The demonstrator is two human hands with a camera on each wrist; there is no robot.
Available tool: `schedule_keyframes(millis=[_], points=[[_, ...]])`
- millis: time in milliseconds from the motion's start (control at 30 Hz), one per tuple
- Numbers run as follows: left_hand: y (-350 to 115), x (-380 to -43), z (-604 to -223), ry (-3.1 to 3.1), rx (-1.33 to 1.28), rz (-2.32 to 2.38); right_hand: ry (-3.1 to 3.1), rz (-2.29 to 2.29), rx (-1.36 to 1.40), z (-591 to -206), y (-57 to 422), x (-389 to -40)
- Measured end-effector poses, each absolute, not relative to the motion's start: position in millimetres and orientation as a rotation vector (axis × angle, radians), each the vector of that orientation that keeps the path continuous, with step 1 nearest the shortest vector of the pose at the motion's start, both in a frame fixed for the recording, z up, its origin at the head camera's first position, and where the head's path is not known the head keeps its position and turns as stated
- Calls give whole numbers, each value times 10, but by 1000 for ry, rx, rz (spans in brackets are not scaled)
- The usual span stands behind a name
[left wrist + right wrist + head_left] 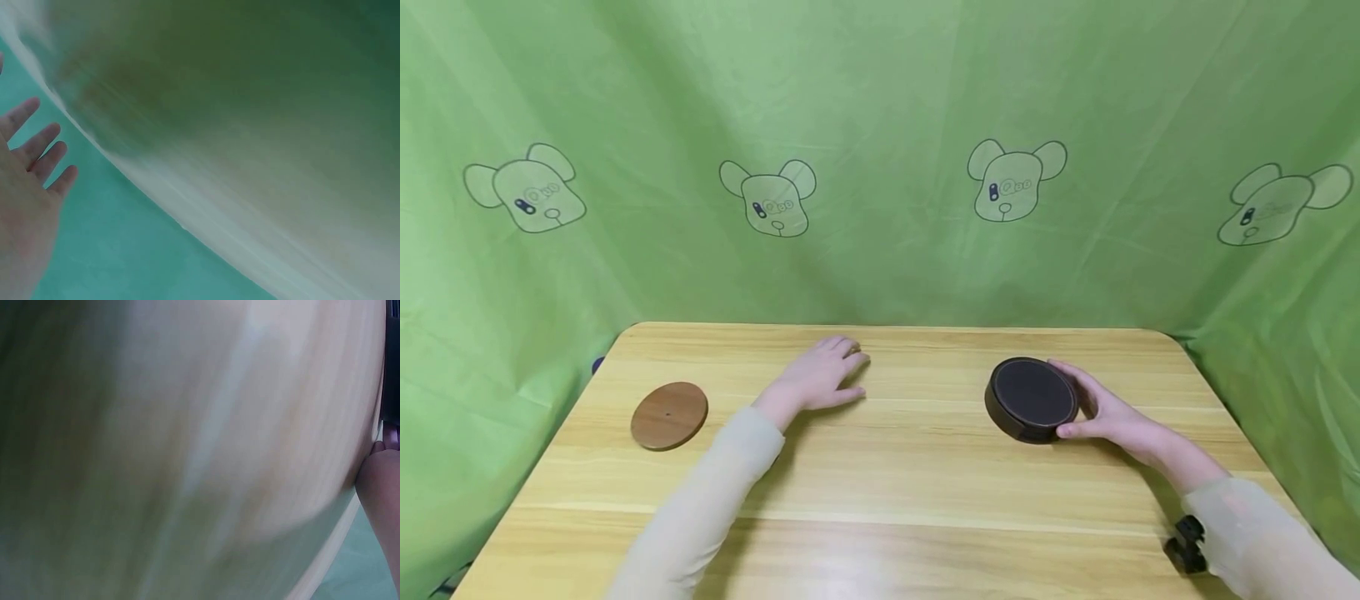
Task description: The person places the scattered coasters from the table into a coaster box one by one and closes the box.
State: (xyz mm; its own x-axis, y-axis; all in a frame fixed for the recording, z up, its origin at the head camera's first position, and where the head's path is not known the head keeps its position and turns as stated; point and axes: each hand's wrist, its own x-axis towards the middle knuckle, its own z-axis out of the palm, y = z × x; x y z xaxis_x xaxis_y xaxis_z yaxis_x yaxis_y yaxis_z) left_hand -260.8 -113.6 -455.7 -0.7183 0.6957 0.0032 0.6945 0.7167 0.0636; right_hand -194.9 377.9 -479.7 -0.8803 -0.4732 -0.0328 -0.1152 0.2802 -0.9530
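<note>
My right hand (1116,421) grips the near right side of a black round coaster holder (1032,393), thumb at the front and fingers round the back. Its flat dark top has a thin line running round the edge, and it tilts slightly toward me. At the right edge of the right wrist view, only a dark strip of the holder (392,369) shows above part of the hand (382,484). Over the middle of the table, my left hand (820,375) holds nothing, its fingers spread and relaxed. A flat brown wooden disc (670,417) with a small centre mark lies left of it.
The light wooden table (880,500) has rounded far corners. A green curtain (887,275) with printed bear heads hangs behind it and along both sides. A small black device (1186,543) is strapped at the right wrist.
</note>
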Motion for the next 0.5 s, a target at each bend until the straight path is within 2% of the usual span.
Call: schedule_keyframes(millis=[500], points=[[-1706,-2415,-4595,2959,1094,103,2239,-1634,-533,-4814,3781,-1946]])
